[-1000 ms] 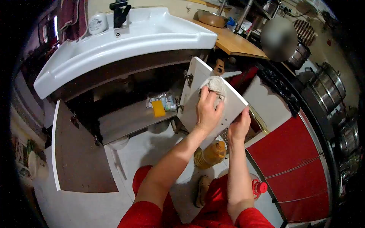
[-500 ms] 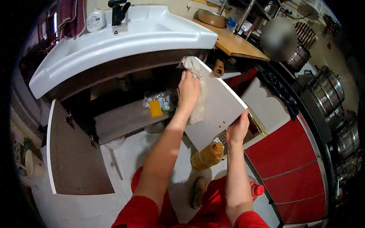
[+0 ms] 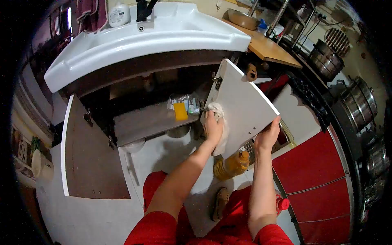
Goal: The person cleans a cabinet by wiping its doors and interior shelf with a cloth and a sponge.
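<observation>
My left hand [image 3: 214, 130] presses a crumpled pale cloth [image 3: 221, 141] against the inner face of the right cabinet door [image 3: 245, 102], low near its hinge side. The cloth hangs down below my fingers. My right hand [image 3: 267, 134] grips the free outer edge of that same door, which stands swung open. A metal hinge [image 3: 217, 81] shows above the cloth. Left of my hand, on the cabinet shelf [image 3: 143, 122], lie a yellow packet [image 3: 180, 111] and a clear plastic bag [image 3: 190, 102] with small items.
Above the cabinet is a white sink [image 3: 143, 53] with a black faucet [image 3: 143, 11]. The left cabinet door [image 3: 92, 159] stands open. A bottle of yellow oil [image 3: 231, 165] is on the floor below the right door, and a red-capped bottle [image 3: 282, 203] is by my right leg. Red drawers [image 3: 310, 167] stand at right.
My left hand and the cloth have slid down the door from its top corner towards the lower hinge side. My right hand keeps its hold on the door's edge. The view has shifted slightly.
</observation>
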### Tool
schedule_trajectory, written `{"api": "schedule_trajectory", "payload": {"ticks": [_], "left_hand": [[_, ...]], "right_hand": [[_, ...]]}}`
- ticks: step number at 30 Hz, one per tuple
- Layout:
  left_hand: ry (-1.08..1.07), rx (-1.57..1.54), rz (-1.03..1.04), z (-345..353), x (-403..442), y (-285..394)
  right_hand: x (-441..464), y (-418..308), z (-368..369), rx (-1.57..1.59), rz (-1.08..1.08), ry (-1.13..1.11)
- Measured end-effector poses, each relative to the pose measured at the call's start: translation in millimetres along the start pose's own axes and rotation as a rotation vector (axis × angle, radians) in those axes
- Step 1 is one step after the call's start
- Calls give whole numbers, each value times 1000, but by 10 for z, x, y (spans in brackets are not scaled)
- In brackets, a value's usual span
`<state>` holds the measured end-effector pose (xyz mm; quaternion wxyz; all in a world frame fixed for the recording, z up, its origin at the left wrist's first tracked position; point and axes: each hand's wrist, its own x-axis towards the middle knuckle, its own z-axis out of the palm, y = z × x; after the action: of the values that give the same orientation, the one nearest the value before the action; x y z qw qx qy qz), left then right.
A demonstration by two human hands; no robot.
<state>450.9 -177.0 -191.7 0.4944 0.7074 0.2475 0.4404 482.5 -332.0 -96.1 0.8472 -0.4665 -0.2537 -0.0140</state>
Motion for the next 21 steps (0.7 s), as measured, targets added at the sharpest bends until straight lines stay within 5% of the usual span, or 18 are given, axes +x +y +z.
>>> {"api": "schedule_trajectory", "payload": {"ticks": [3,5,7,9,12,17,21], "left_hand": [[-13,-85,-98,-54,65,180],[159,-216,107,-46,248,370],[98,-251,275,-202,444,736],[90,-217,261,-223,454,734],[34,-17,160,-37,504,116],[-125,159,-346,55,290,-276],[-87,61,-403,88,407,-321]], "right_hand": [[-23,-46,51,-23,4,38],[-21,-30,33,-27,9,36],[-12,-29,15,-36,14,28],[-13,-24,19,-36,16,47],[-64,-100,107,-57,33,76],[-24,-17,32,-24,18,42],[-27,-52,58,-10,52,53]]}}
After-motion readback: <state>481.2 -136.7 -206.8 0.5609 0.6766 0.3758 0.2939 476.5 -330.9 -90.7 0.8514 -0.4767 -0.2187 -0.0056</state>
